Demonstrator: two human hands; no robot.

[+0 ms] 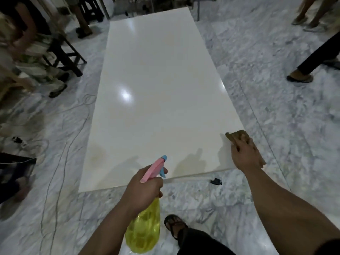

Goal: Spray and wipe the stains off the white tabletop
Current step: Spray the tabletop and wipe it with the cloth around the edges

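A long white tabletop (156,89) lies low over the marble floor. Faint yellowish stains (97,152) show near its front left corner, and fainter ones further up the middle. My left hand (143,188) grips a yellow spray bottle (145,232) by the neck, at the table's front edge. Its pink head and blue nozzle (161,161) point out over the table, with a finger by the blue trigger. My right hand (244,155) presses a brown cloth (239,137) flat on the front right corner of the table.
People stand and sit around: legs and a dark chair (64,52) at the left, feet (299,77) at the right and far right. Cables (60,153) trail over the floor at the left. My sandalled foot (174,225) stands just before the table. A small black object (216,181) lies under the front edge.
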